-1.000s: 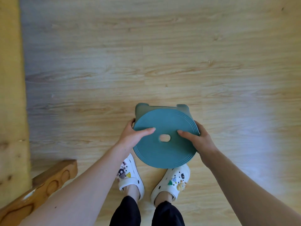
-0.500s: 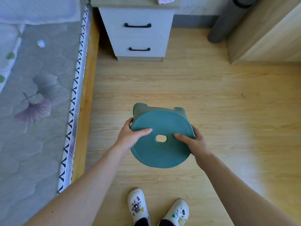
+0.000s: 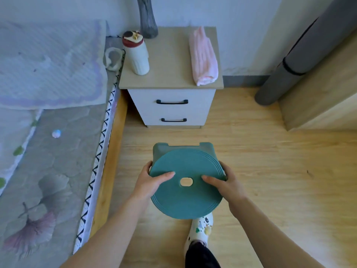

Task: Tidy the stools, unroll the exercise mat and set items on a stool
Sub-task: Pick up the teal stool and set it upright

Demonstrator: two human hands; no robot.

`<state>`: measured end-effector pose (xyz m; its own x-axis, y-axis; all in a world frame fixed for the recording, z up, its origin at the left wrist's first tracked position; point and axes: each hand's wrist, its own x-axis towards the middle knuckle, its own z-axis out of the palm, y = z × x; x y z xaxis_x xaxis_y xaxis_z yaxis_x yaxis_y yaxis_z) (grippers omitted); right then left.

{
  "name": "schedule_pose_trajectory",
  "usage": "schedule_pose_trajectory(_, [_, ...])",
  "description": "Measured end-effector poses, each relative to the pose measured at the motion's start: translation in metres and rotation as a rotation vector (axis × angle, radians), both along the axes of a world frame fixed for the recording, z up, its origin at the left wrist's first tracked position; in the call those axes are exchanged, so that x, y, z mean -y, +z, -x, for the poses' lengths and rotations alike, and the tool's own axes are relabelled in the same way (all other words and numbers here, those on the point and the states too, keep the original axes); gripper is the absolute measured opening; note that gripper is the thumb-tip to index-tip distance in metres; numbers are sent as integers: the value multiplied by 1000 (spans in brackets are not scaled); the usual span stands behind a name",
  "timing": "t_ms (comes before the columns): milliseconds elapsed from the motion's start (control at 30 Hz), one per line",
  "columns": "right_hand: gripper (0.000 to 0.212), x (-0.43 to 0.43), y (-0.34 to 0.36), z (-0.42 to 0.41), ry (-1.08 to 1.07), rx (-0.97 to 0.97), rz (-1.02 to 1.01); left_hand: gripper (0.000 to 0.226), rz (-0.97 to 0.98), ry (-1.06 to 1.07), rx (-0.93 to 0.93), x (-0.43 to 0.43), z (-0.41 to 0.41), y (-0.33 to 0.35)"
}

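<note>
While I hold the teal stool (image 3: 185,202) up off the floor (image 3: 280,180), the bed (image 3: 48,151) runs along outside my left hand (image 3: 151,180), its wooden edge close by. That left hand is clamped on the stool's left rim, thumb flat on the seat and fingers curled underneath. The stool hangs between my two hands, seat toward me, legs pointing away. Beyond the hands stands the bench (image 3: 170,80). My right hand (image 3: 226,182) is clamped on the opposite rim in the same way. Farther off, beyond and outside the right hand, the rolled exercise mat (image 3: 289,60) leans in the corner with a band around it.

As I judge it, I grip only the smooth rim, so the stool could slip or swing if one hand lets go first. Carried forward, a leg could knock the bed frame or the bench front. My shoe (image 3: 201,227) sits just under the stool, so a drop would land on my foot.

Counted: one stool in view, one bottle (image 3: 138,55), one vase (image 3: 147,16), one pink towel (image 3: 202,57), two drawers, one mat, one shoe showing.
</note>
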<state>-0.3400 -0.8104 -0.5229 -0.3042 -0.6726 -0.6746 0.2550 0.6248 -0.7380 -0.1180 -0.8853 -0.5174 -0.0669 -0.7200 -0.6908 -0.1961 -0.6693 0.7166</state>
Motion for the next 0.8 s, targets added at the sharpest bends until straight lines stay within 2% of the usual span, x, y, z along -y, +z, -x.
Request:
schedule_pose_trajectory(167, [75, 97, -49, 23, -12, -10, -12, 87, 33, -1, 58, 96, 29, -53])
schedule_pose_trajectory(333, [70, 169, -104, 28, -13, -26, -72, 83, -38, 3, 54, 163, 31, -115])
schedule_pose_trajectory(500, [69, 205, -182, 31, 7, -82, -148, 86, -118, -65, 78, 210, 33, -195])
schedule_pose_trajectory(800, [64, 229, -311, 22, -6, 12, -229, 88, -165, -87, 137, 240, 25, -312])
